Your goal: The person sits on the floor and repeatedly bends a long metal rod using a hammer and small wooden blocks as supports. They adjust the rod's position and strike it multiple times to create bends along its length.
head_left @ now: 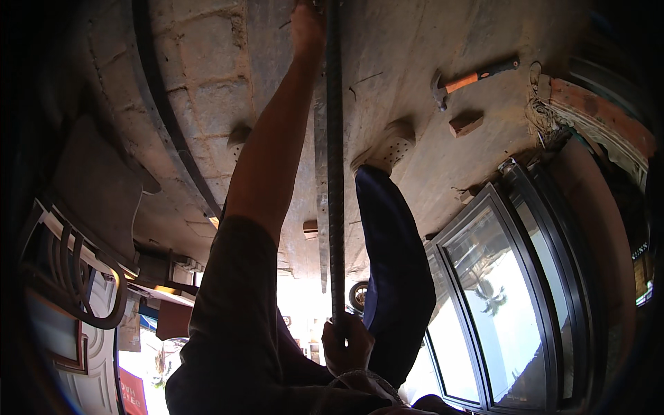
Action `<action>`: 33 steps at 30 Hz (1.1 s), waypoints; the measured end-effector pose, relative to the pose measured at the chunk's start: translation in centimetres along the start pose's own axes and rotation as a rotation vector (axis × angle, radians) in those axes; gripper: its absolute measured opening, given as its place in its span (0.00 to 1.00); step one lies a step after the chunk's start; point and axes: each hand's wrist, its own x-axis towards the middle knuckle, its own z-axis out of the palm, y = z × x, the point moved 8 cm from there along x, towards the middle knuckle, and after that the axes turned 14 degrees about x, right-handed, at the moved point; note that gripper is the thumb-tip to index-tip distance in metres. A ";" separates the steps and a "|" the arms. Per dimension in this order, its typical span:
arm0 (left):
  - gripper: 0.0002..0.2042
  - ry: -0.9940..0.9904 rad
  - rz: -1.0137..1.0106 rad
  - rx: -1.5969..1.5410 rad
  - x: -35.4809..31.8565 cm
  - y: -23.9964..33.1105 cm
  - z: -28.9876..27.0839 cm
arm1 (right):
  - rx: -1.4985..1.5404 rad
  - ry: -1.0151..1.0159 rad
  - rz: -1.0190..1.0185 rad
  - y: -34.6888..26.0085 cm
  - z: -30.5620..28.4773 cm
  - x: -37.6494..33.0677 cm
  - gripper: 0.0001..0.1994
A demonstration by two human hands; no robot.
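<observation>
The dark bar (335,173) points lengthwise up the view, lower end clenched by the right hand (351,344); whether the left hand (308,29) grips is unclear.

And there's the right hand (348,349), fingers wrapped round one end of a long dark bar (334,159), which stretches straight up to the left hand (308,31), close against it at the view's top edge, grip hard to make out! Out to the left hand's right, an orange-and-black-handled hammer (467,80) lies on the floor (436,169) near a small block (466,124), while dark-framed glass panes (494,294) lean well to the right hand's right.
</observation>
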 end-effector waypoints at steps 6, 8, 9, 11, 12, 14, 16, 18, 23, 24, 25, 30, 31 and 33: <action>0.31 0.263 0.303 1.168 -2.4 8.6 3.0 | 0.051 -0.012 -0.008 0.3 0.4 -0.2 0.07; 0.26 0.243 0.247 1.205 0.4 5.3 2.0 | 0.051 -0.037 -0.005 0.5 0.1 0.0 0.07; 0.24 0.227 0.220 1.215 0.8 4.3 1.7 | 0.052 -0.038 -0.003 0.4 0.1 0.0 0.07; 0.17 0.314 0.340 1.200 -1.2 4.0 1.8 | 0.050 -0.014 0.000 0.4 0.1 -0.1 0.08; 0.13 0.350 0.411 1.192 -2.6 4.8 1.9 | 0.052 0.013 0.003 0.7 0.2 0.0 0.08; 0.15 0.263 0.288 1.073 -4.8 5.7 3.2 | 0.055 0.056 0.017 0.7 0.5 -0.3 0.09; 0.15 0.293 0.235 1.028 -5.4 4.6 1.8 | 0.031 0.027 0.010 0.7 0.3 -0.4 0.09; 0.17 0.290 0.166 0.928 -5.1 5.7 1.6 | 0.022 -0.004 -0.014 0.3 0.3 -0.3 0.09; 0.18 0.325 0.006 0.771 -2.9 7.4 1.6 | 0.083 -0.012 0.040 0.8 0.5 -0.1 0.09; 0.16 0.316 0.051 0.815 -2.5 7.2 1.6 | 0.081 -0.017 0.043 0.9 0.5 -0.1 0.09; 0.15 0.305 0.097 0.858 -1.9 7.2 1.4 | 0.080 -0.022 0.047 1.0 0.5 -0.1 0.09; 0.13 0.270 0.283 1.085 -1.5 7.9 2.5 | 0.038 -0.061 0.109 1.2 1.1 -0.1 0.10; 0.13 0.280 0.265 1.060 -1.5 7.9 2.4 | 0.023 -0.069 0.093 1.4 1.5 -0.2 0.10; 0.14 0.279 0.220 0.981 -1.6 7.7 2.0 | -0.010 -0.085 0.067 1.6 2.0 -0.2 0.10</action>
